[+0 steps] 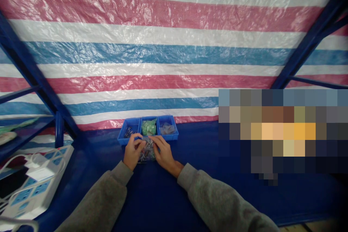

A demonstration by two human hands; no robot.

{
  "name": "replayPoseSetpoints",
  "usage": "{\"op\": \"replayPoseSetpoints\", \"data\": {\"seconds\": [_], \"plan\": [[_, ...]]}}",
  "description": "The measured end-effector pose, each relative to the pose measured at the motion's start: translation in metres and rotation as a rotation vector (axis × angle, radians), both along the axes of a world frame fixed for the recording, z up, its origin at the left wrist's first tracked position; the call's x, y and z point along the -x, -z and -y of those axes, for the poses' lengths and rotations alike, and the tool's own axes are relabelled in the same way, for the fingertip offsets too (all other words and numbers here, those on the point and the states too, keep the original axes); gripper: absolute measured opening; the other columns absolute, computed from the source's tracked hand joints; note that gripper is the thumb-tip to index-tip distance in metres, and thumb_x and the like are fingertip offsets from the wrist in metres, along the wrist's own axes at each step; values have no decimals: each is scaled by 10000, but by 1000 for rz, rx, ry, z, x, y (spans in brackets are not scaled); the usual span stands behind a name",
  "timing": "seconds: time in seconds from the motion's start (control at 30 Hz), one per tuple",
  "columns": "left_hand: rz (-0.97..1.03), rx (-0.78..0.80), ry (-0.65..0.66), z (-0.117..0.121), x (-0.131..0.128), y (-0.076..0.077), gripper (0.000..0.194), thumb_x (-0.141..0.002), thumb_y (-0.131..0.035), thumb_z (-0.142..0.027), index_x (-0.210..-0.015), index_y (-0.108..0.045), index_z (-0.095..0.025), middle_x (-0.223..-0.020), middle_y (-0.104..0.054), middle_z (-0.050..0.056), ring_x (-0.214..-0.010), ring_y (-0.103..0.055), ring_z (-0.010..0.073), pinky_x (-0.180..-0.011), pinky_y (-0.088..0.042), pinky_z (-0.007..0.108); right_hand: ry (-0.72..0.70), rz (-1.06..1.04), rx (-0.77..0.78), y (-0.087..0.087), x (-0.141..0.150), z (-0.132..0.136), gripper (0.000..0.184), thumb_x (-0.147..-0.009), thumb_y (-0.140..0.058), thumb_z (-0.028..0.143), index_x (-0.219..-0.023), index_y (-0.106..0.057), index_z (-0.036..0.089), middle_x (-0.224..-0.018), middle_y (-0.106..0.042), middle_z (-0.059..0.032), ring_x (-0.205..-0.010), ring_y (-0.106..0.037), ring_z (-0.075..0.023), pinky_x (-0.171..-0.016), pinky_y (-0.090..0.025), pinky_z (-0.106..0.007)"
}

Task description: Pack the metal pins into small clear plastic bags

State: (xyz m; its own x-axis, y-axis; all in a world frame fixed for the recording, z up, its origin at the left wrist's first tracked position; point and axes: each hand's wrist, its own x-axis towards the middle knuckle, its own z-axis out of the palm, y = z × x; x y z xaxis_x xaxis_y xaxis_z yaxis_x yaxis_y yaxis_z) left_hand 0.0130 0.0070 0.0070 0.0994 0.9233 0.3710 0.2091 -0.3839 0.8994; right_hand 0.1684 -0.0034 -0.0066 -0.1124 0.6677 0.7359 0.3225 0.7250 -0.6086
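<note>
Close together in front of the bins, both my hands are at a clear plastic bag (147, 156) of small metal parts, possibly screws. My left hand (132, 151) has its thumb and fingers bent together at the bag's left upper edge. On the other side, my right hand (165, 156) pinches near the bag's upper right. Just beyond stand three joined blue bins. Long thin metal pieces lie in the left bin (122, 138), green packets (149, 127) fill the middle one, and clear bags (166, 128) lie in the right one.
A white power strip (51, 179) with plugs and cables lies at the left on the blue table (157, 199). Blue metal frame bars (35, 72) rise on both sides before a striped plastic sheet (163, 54). A pixelated patch hides the right side.
</note>
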Motion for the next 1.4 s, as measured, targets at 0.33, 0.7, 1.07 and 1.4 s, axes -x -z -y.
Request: {"op": "replayPoseSetpoints", "data": {"seconds": [0.33,0.7,1.07,1.4], "plan": [[-105,-108,14,4,1,-5,309,-887,-398,-353,-861,-613,-133,-745,-609,34,-645,-562,139,-617,-467,255,74,-40,46,2,-2,1,138,-856,-508,211,-886,-643,204,-902,-566,-55,-830,-556,-155,-765,-456,-272],[-374,-407,-75,1,6,1,136,-804,-568,-278,-845,-619,-158,-843,-620,48,-761,-596,148,-684,-498,252,45,-88,188,6,2,4,141,-855,-511,268,-846,-619,177,-758,-623,-17,-665,-562,-136,-645,-443,-239],[-357,-397,-139,7,4,2,122,-774,-592,-243,-860,-608,-158,-784,-663,21,-663,-627,131,-661,-511,236,30,-88,182,5,1,7,204,-852,-505,234,-1027,-599,189,-843,-649,-34,-730,-601,-153,-685,-465,-251],[-333,-430,-181,4,7,6,152,-794,-563,-249,-917,-602,-169,-845,-684,29,-749,-652,151,-736,-521,259,-4,20,170,5,1,4,131,-850,-489,206,-910,-602,181,-829,-608,-31,-726,-566,-140,-666,-452,-238]]}}
